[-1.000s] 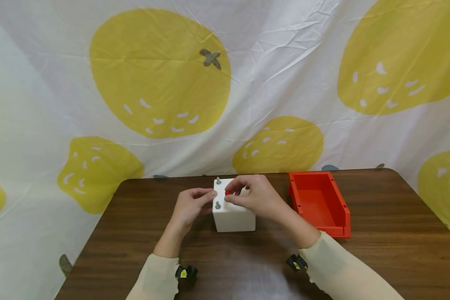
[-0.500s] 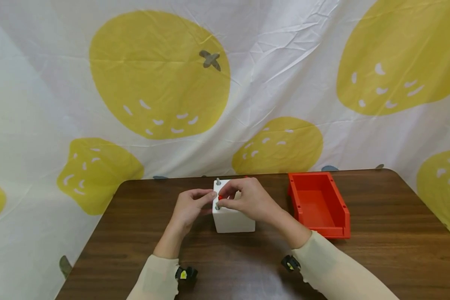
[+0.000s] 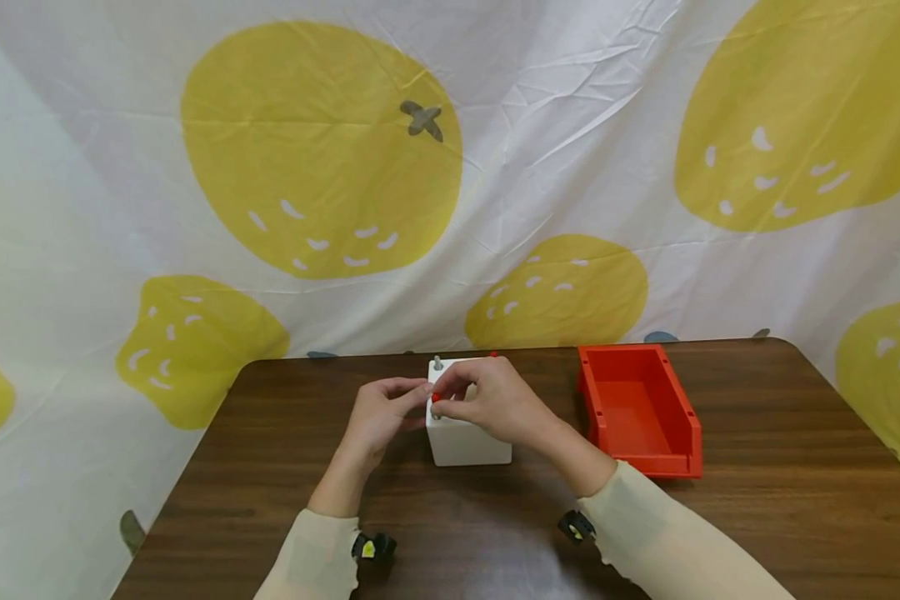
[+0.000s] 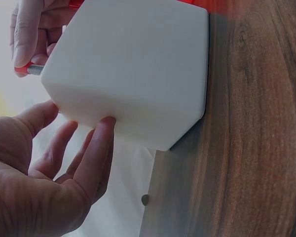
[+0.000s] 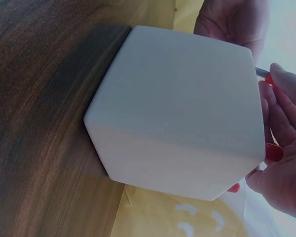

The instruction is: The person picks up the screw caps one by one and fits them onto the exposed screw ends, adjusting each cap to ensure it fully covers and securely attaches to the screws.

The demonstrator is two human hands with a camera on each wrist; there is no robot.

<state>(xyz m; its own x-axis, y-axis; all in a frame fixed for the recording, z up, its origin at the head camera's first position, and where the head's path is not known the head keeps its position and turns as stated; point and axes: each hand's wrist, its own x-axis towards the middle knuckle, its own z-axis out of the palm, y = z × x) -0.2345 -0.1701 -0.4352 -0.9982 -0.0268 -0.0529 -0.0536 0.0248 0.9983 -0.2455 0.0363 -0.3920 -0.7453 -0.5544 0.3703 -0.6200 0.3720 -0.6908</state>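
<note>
A white box point(image 3: 468, 443) stands on the table with threaded bolts standing up from its top. One bare bolt point(image 3: 438, 363) shows at the far left corner. My right hand point(image 3: 502, 404) pinches a small red cap point(image 4: 22, 68) between thumb and finger, at the end of the near-left bolt point(image 4: 35, 69). On the box's left side, my left hand point(image 3: 378, 412) rests its fairly straight fingertips against the wall, thumb at the upper edge. More red caps point(image 5: 274, 152) sit along the right side of the top, mostly hidden by the right hand in the head view.
A red open-fronted bin point(image 3: 637, 412) stands to the right of the box, with nothing visible inside. The dark wooden table point(image 3: 270, 467) extends around them. Behind it hangs a white cloth point(image 3: 495, 167) with yellow fruit prints.
My right hand has moved left and slightly toward the near side with the red cap, from over the box's top to the near-left bolt. The left hand stays in place.
</note>
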